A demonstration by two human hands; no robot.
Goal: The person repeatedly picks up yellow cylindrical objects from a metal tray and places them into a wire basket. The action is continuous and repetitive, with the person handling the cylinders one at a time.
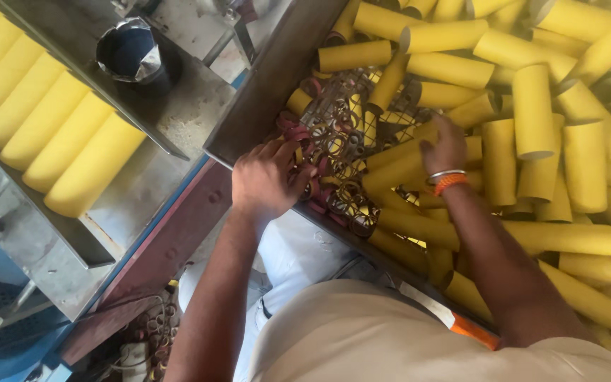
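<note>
A wire-mesh bin (334, 106) holds many yellow cardboard tubes (532, 110) and a heap of thin yellow and maroon rings (341, 201) near its front corner. My left hand (266, 177) rests on the rings at the bin's near edge, fingers curled over some of them. Reaching further in, my right hand (443, 145), with bangles at the wrist, presses down on a yellow tube (401, 166) lying among the others. Whether either hand actually grips something is hidden under the fingers.
To the left, a metal trough (129, 191) carries a row of yellow tubes (58, 141) side by side. A dark metal cup (132, 53) stands on the machine top. A maroon frame bar (171, 240) runs below, and more rings lie on the floor (153, 329).
</note>
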